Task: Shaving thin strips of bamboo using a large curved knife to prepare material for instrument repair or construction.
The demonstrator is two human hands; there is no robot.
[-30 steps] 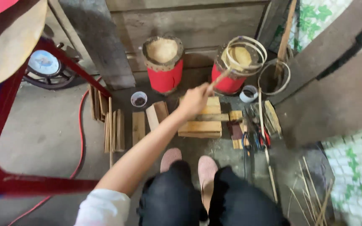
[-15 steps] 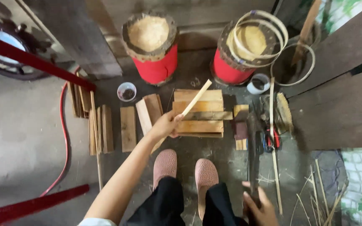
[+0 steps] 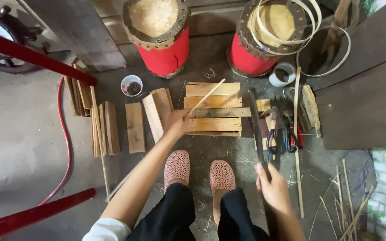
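Note:
My left hand (image 3: 178, 122) grips a thin bamboo strip (image 3: 207, 95) that slants up and right over a small wooden pallet (image 3: 215, 126) on the floor. My right hand (image 3: 271, 185) is closed around the handle of a long dark blade (image 3: 255, 119), which points away from me along the pallet's right side. My feet in pink perforated slippers (image 3: 199, 172) rest just in front of the pallet.
Two red drums (image 3: 165, 56) stand at the back; the right drum (image 3: 253, 58) carries bamboo hoops (image 3: 307, 22). Wood slats (image 3: 135, 127), a small bowl (image 3: 131, 85), scissors (image 3: 279, 136), a brush (image 3: 311, 109), a tape roll (image 3: 282, 74), a red hose (image 3: 63, 143) and red metal bars (image 3: 32, 214) surround me.
My left hand has drawn the bamboo strip back from the right drum towards the pallet. My right hand has come into view holding the blade. The camera has tilted down.

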